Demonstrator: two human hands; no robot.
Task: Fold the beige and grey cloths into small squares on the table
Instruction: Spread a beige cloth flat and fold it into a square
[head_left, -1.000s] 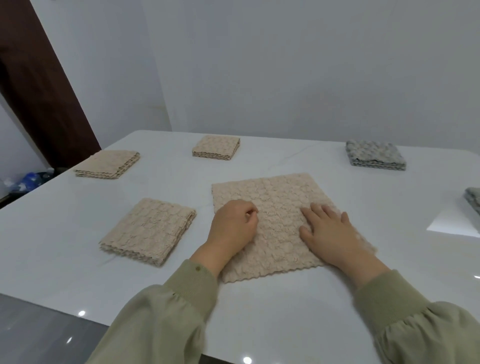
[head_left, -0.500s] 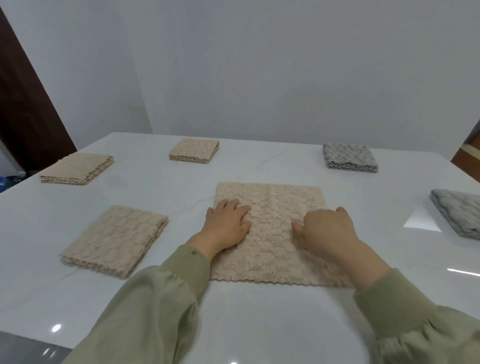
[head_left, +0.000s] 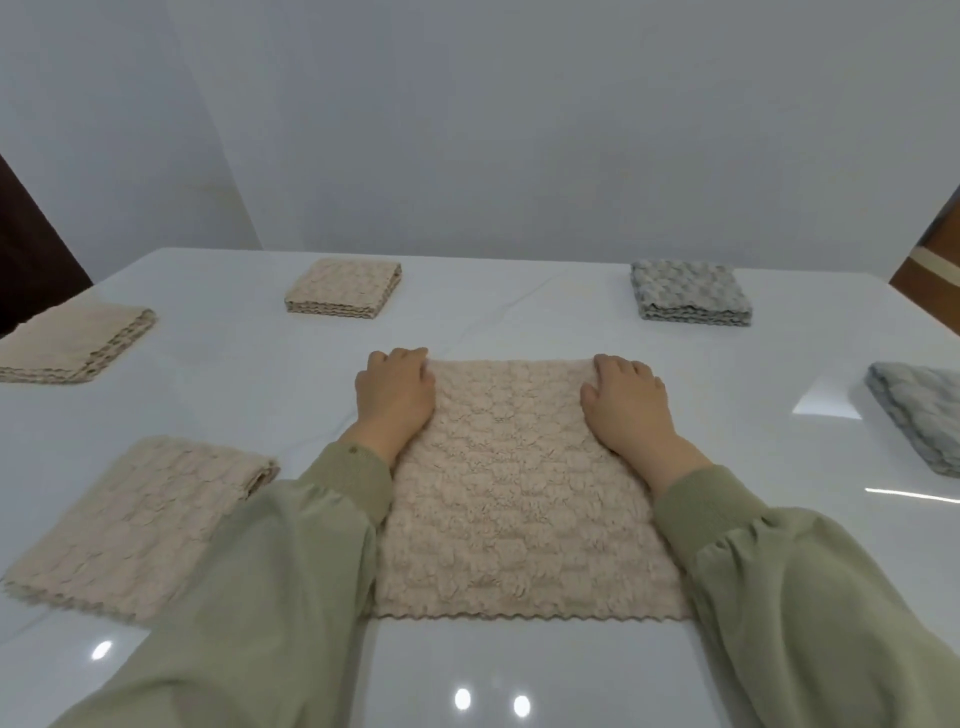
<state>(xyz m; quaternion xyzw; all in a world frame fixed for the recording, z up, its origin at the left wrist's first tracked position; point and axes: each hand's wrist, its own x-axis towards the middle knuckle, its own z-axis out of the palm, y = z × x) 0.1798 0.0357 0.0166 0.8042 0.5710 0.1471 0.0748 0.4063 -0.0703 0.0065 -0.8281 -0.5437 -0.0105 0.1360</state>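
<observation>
Head view shows five cloths already folded around the table (head_left: 311, 374). The beige cloth (head_left: 519, 499) lies flat at centre, unfolded; left hand (head_left: 396, 395) and right hand (head_left: 626, 400) press its far corners, fingers curled, gripping unclear

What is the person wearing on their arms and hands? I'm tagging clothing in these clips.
Both arms wear loose, puffy sage-green fabric sleeves, the left sleeve and right sleeve each gathered into a ribbed knit cuff at the wrist. The left cuff seems to carry a small button. The left hand and right hand are bare: no gloves, rings or watch visible.
</observation>
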